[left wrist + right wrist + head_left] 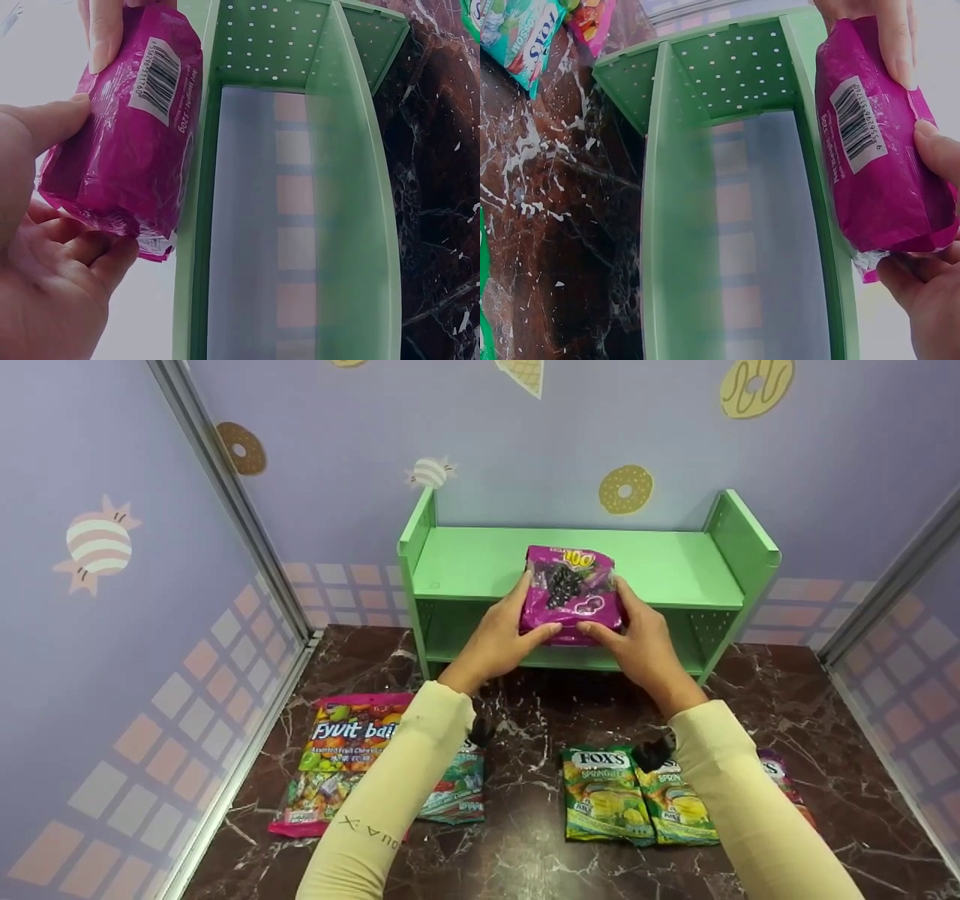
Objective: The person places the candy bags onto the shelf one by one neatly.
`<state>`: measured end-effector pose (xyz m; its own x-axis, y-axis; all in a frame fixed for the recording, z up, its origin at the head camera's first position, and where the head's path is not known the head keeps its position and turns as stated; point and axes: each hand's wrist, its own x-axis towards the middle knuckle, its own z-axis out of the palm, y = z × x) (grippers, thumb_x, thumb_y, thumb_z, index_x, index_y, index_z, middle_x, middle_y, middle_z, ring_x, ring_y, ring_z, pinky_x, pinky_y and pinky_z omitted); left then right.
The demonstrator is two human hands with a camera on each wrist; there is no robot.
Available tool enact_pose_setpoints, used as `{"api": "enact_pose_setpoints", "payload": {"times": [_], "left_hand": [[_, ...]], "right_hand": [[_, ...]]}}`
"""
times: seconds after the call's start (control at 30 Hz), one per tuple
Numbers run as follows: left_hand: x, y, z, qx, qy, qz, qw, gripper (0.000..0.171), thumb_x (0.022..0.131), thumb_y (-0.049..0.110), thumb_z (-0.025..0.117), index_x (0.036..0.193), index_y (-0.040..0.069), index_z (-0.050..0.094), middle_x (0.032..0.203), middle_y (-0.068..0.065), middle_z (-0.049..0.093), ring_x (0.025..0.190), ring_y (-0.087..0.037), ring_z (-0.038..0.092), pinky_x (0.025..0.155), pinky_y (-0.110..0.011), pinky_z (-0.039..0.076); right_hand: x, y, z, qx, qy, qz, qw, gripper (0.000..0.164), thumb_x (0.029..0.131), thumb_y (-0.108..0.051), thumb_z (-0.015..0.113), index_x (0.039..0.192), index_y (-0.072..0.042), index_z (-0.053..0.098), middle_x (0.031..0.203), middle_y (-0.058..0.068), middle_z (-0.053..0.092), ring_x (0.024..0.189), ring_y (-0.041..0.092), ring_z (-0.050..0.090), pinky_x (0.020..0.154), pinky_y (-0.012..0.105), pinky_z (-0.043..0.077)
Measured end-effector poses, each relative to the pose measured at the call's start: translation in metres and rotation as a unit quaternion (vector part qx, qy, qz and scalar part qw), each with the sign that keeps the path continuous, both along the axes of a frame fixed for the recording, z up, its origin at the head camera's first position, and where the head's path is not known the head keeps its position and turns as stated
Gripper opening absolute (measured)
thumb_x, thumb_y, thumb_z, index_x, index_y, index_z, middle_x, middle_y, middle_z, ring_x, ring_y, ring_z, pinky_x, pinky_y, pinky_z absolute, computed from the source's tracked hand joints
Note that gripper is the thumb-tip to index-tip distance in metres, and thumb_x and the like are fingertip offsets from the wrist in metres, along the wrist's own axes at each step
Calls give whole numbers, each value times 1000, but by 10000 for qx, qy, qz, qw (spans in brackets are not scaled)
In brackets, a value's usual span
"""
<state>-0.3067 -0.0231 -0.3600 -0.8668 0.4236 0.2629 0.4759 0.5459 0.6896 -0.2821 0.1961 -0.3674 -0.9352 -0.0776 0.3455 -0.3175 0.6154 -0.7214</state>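
Note:
A purple candy bag with a grape picture is held between both hands at the front of the green shelf's top board. My left hand grips its left side, thumb across the lower front. On the opposite side my right hand grips it the same way, the two thumbs close together. In the left wrist view the bag's underside shows a white barcode label, with fingers curled beneath its edge. The right wrist view shows the same barcode face beside the shelf's front edge.
The green two-tier shelf stands against the patterned back wall. On the dark marble surface lie a Fruit bag, a teal bag and green Fox's bags. A purple Fox's bag lies partly behind the right sleeve.

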Motion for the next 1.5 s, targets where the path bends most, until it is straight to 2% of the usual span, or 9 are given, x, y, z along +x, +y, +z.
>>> {"api": "enact_pose_setpoints", "payload": {"times": [0.33,0.67,1.0,1.3,1.5], "left_hand": [[-2,5,3,47,59,100,9999,87,94,45,58,157,14,7,160,-7,26,143,-22,35,117,-38,31],[-7,10,5,-4,141,253,9996,87,94,46,57,157,12,8,162,-6,21,147,-21,27,120,-36,25],[-13,15,8,-127,136,341,9992,88,95,46,57,157,10,6,162,-6,19,148,-20,25,120,-33,23],[-16,18,10,-173,116,452,9988,88,95,46,57,157,9,6,162,-6,20,147,-21,27,120,-34,26],[-17,20,12,-199,75,508,9985,87,96,45,56,157,10,5,162,-6,21,147,-21,28,119,-35,26]], "right_hand": [[-4,0,0,-103,-155,-150,9997,86,88,-47,63,155,-12,21,150,15,42,134,28,47,111,45,38],[-8,-1,1,-63,-202,-349,9992,87,89,-47,63,155,-10,21,154,17,36,141,30,37,116,46,30],[-13,-1,3,-141,-186,-454,9987,85,89,-44,63,155,-10,21,154,17,37,141,29,38,117,45,30],[-18,0,3,-151,-286,-486,9983,86,90,-47,61,156,-11,19,154,16,36,141,29,38,117,45,30],[-21,0,4,-214,-151,-456,9986,82,90,-44,62,154,-10,24,151,16,40,138,28,42,114,44,33]]}}
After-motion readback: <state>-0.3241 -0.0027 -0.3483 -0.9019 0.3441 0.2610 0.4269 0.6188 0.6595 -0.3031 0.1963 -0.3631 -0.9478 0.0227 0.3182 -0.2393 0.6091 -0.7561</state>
